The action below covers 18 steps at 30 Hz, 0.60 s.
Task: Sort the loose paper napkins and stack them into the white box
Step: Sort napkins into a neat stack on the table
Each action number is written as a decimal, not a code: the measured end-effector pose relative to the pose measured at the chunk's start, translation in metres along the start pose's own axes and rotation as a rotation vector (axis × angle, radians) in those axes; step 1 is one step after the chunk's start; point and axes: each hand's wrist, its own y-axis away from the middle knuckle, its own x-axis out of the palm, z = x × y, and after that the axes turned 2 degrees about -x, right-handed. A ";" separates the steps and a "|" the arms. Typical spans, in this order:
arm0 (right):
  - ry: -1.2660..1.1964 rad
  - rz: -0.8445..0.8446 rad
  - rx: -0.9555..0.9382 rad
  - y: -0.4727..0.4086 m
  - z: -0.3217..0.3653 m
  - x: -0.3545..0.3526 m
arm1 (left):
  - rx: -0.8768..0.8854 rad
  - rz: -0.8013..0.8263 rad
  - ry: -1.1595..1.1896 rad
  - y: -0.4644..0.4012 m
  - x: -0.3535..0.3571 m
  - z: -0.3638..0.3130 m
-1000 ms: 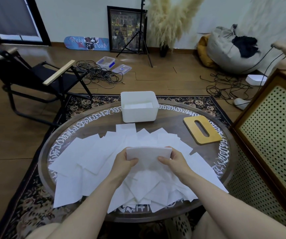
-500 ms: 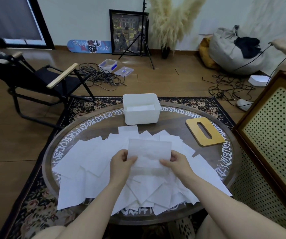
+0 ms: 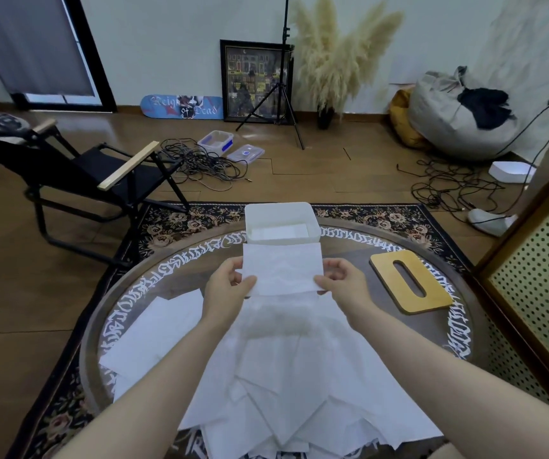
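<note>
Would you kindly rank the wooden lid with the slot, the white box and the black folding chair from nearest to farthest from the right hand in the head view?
From the right hand:
1. Wooden lid with the slot, just to its right on the table.
2. White box, ahead and slightly left, at the table's far edge; not far behind the lid.
3. Black folding chair, on the floor far to the left.

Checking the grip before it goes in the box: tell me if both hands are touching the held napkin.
Touching. The head view shows the left hand pinching the napkin at its left edge and the right hand pinching its right edge.
</note>
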 end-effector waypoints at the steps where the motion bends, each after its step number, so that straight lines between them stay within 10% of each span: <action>1: 0.015 -0.001 -0.002 -0.008 0.003 0.001 | -0.002 -0.002 -0.012 -0.008 -0.001 -0.002; 18: 0.266 -0.082 -0.058 -0.155 0.021 0.022 | -0.072 -0.056 -0.213 -0.150 0.025 -0.017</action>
